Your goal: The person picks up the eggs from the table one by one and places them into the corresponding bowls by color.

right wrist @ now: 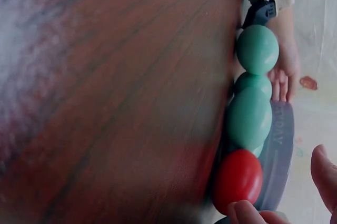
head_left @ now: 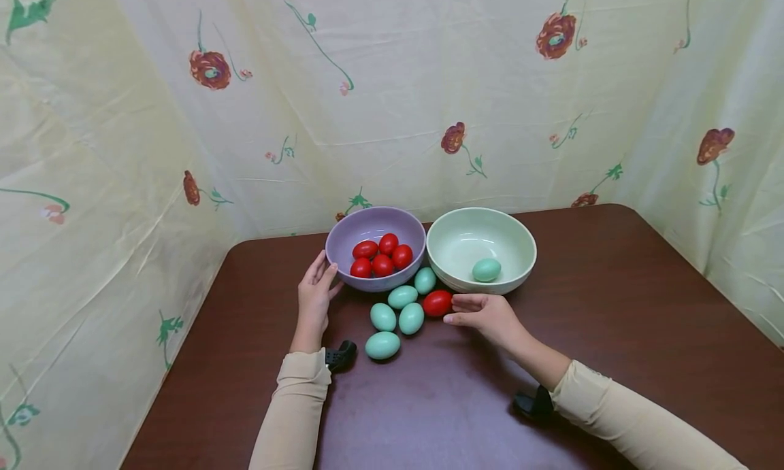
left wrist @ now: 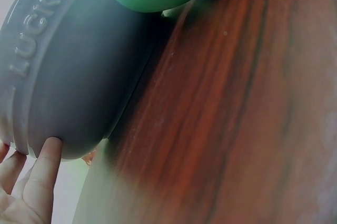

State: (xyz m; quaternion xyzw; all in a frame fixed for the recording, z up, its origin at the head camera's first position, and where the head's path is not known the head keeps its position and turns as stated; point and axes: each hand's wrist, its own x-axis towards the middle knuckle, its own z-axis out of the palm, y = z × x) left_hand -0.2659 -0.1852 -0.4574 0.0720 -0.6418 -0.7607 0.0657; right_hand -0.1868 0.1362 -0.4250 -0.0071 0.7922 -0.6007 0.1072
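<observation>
A purple bowl point(head_left: 375, 284) holds several red eggs point(head_left: 382, 265). My left hand point(head_left: 314, 305) touches its left outer side with the fingertips, as the left wrist view also shows against the bowl wall point(left wrist: 79, 77). To the right stands a pale green bowl point(head_left: 450, 242) with one green egg point(head_left: 486, 270) inside. On the table in front of the bowls lies one red egg point(head_left: 437, 303), with my right hand point(head_left: 490, 315) at its right end. A fingertip meets this egg point(right wrist: 238, 179) in the right wrist view, while another digit stands apart. Several green eggs point(head_left: 382, 346) lie to its left.
The dark brown wooden table point(head_left: 588, 279) backs onto a pale flowered curtain point(head_left: 392, 116). Both bowls stand side by side near its far edge. A black wrist device point(head_left: 341, 356) sits by the left cuff and another point(head_left: 533, 403) by the right.
</observation>
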